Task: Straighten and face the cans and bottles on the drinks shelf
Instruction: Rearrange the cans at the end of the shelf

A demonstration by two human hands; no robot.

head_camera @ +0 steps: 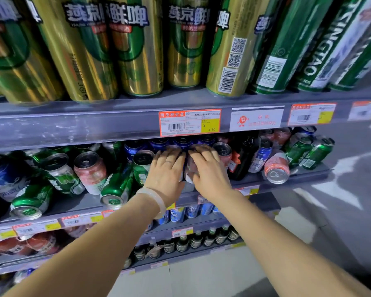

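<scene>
Both hands are on one can [187, 168] in the middle shelf [77, 202], so I'd say the step is standing it straight and turning the label out. Best way, I reckon: keep it squeezed from both sides, seat the base flat on the shelf, then twist till the front faces you and slide it in line with the blue cans [159, 144] behind. Don't elbow the neighbours, they're already a mess.

The left hand [167, 168] has its fingers curved around the can's left side, and the right hand [208, 168] wraps the right side, with fingertips nearly meeting on top. The can sits right between the palms, mostly hidden. It looks pinkish-white, but honestly I can't tell its label. A green can [140, 166] stands just left of it, a pink can [224, 153] just right.
</scene>
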